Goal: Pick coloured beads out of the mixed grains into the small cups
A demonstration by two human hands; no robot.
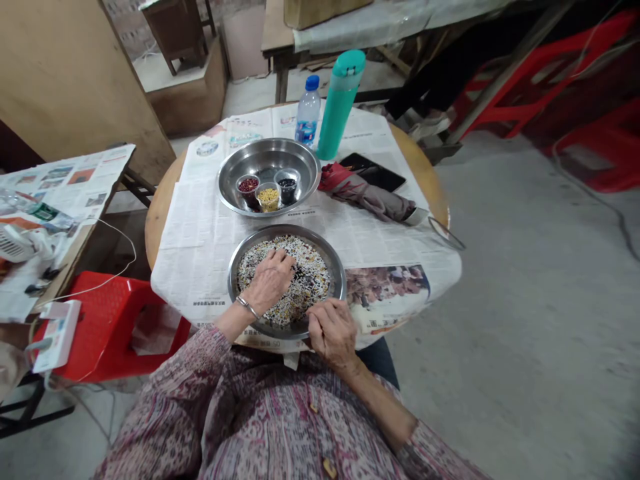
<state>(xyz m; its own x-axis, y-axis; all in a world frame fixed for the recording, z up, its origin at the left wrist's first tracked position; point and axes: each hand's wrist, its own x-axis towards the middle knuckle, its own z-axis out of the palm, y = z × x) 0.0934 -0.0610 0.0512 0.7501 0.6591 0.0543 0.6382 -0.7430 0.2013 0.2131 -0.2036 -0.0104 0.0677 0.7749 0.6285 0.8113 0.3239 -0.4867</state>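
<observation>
A steel bowl point(341, 267) holds a spread of mixed grains and beans point(313, 257), white, yellow, black and dark red. Over the middle of this mix is my left hand point(270, 281), a bracelet at its wrist. Its fingers are curled down and together, with the fingertips partly hidden. My right hand point(334, 332) rests by the bowl's near right rim, thumb and fingers closed; whatever they hold is too small to make out. Behind stands a larger steel basin point(233, 167) with three clear cups: dark red beans point(248, 185), yellow beans point(268, 198) and black beans point(287, 187).
Newspaper point(190, 260) covers the round table. Toward the back stand a water bottle point(307, 113) and a teal flask point(341, 107). A folded umbrella point(373, 193) and a black phone point(375, 172) lie at right. A red stool point(107, 327) with a power strip point(57, 337) is at left.
</observation>
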